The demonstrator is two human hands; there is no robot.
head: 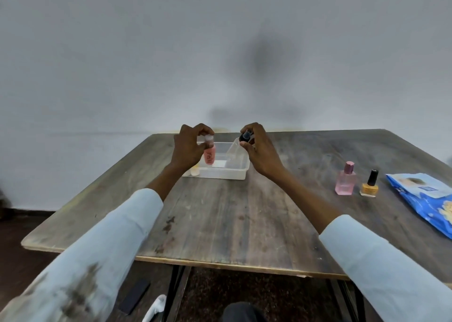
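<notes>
My left hand (188, 145) holds a small pink bottle (209, 156) by its clear cap, fingers pinching the top, above a clear plastic tray (234, 172) at the far middle of the wooden table (232, 214). My right hand (256, 145) grips a clear bottle (235, 151) with a dark spray top, tilted over the tray's right side. Both bottles are partly hidden by my fingers.
A small white item (195, 171) lies at the tray's left front corner. On the right of the table stand a pink bottle (346, 179) and a yellow nail polish bottle (369, 186) with a black cap. A blue packet (425, 199) lies at the right edge.
</notes>
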